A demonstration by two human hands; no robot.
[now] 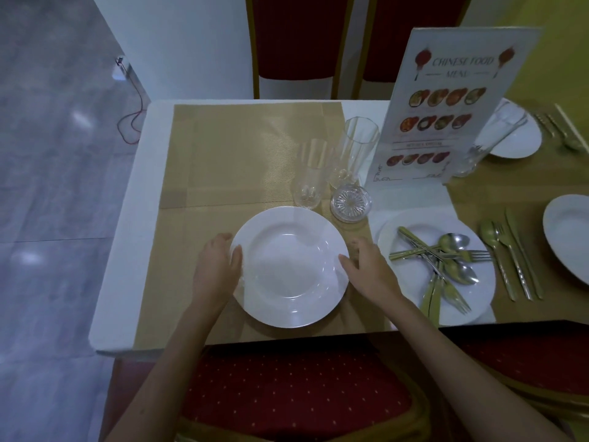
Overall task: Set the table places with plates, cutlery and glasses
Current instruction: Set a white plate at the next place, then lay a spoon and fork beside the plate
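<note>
Hands flank the white soup plate (290, 266) on the gold placemat (229, 148) at the worktop's near edge: left hand (216, 266) and right hand (366, 269) each grasp its rim with thumb on top. Stiff, glazed and breakable, it likely handles best held at opposite rim points. Four plates show; three tall glasses (310, 173) and one small cut-glass dish (350, 202); loose cutlery (443, 260) is heaped on the neighbouring plate (478, 301).
</note>
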